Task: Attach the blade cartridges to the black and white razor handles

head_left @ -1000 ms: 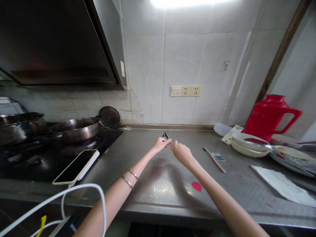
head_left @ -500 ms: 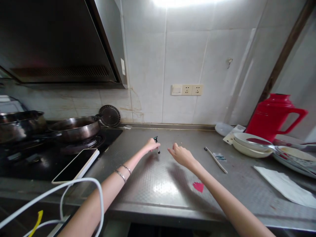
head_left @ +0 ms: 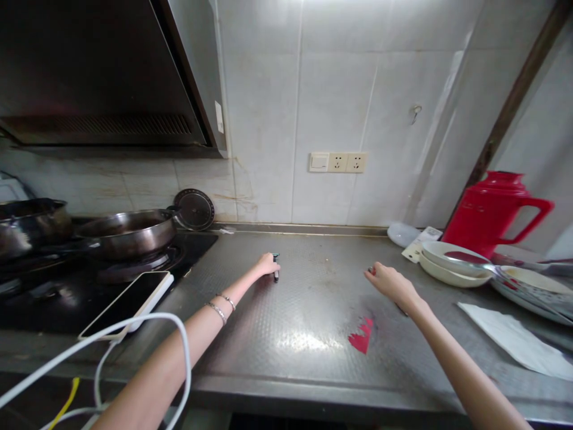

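My left hand (head_left: 267, 265) is closed on a small razor (head_left: 276, 267) with a dark handle end and a greenish head, low over the steel counter. Farther right, my right hand (head_left: 388, 282) is closed over the toothbrush-like stick, whose dark end shows at the fingertips and whose other end peeks out below the wrist. The rest of the stick is hidden under the hand. A jagged red piece (head_left: 362, 336) lies flat on the counter (head_left: 308, 310) between the forearms.
At left are a phone (head_left: 128, 304), a white cable (head_left: 179, 334), a pan (head_left: 129, 232) and a pot on the stove. Stacked bowls (head_left: 452, 272), a red thermos (head_left: 490, 212) and a white tissue (head_left: 514, 337) stand or lie at right. Sockets are on the wall.
My right hand has moved right, from the middle of the counter onto the stick. My left hand has shifted slightly left with the razor, which now points more toward me.
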`<state>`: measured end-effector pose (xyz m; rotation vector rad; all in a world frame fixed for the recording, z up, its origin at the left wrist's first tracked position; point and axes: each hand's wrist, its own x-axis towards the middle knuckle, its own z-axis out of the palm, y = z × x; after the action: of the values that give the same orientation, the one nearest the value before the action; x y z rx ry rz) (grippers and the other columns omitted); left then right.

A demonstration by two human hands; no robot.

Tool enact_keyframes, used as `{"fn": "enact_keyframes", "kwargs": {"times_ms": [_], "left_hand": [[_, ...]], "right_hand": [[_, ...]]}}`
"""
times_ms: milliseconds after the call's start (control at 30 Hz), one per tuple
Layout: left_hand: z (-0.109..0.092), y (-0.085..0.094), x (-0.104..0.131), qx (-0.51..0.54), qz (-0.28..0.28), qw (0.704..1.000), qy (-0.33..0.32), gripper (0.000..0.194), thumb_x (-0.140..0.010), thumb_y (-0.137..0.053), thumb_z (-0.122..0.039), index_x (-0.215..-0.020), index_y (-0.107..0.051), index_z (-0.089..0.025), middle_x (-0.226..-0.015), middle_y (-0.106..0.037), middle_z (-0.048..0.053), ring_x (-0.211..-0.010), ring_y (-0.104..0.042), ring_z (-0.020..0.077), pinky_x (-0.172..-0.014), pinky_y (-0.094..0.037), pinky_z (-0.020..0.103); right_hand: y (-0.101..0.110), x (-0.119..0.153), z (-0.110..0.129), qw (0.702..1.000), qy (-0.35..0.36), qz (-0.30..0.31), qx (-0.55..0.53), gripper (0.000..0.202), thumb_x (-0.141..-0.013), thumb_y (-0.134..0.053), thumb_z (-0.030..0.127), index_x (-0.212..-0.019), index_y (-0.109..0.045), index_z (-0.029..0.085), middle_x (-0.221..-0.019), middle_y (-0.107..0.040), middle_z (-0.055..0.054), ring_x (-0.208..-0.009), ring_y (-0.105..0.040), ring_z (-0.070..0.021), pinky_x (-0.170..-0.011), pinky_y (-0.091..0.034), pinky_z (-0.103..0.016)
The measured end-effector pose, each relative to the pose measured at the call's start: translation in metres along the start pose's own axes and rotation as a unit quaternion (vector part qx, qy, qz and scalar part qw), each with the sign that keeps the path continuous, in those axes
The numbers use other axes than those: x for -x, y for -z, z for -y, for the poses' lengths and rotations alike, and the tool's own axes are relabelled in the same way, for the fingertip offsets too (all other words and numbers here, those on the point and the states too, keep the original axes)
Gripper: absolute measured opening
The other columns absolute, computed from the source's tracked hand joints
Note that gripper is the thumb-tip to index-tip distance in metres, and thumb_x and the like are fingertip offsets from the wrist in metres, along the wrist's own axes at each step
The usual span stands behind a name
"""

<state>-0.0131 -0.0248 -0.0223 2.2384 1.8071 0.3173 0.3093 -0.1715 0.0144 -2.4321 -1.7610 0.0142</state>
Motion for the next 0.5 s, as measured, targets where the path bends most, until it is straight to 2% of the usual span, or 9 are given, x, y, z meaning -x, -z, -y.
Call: {"fn": "enact_keyframes", "kwargs": {"times_ms": [267,500], "left_hand": [[0.001,-0.008,0.001,-0.003,-0.01,1.0,-0.007,0.02,-0.065,-0.058,-0.028,-0.071,-0.067,-0.011,-0.073,-0.069,0.01,-0.068,-0.063,0.0161,-0.05,-0.04,0.018],[0.002,-0.002,0.003,-0.012,-0.009,1.0,-0.009,0.024,-0.067,-0.057,-0.029,-0.076,-0.068,-0.01,-0.075,-0.069,0.011,-0.068,-0.063,0.016,-0.052,-0.041,0.018]], "right_hand": [[-0.018,-0.017,-0.065,0.999,-0.016,0.042,0.009,0.036,-0.078,-0.043,0.044,-0.086,-0.063,0.015,-0.088,-0.066,-0.016,-0.083,-0.063,-0.0271,-0.064,-0.042,-0.031],[-0.033,-0.024,-0.087,0.998,-0.01,0.062,-0.003,0.035,-0.077,-0.043,0.044,-0.079,-0.062,0.015,-0.084,-0.066,-0.015,-0.076,-0.063,-0.0266,-0.06,-0.041,-0.03]]}}
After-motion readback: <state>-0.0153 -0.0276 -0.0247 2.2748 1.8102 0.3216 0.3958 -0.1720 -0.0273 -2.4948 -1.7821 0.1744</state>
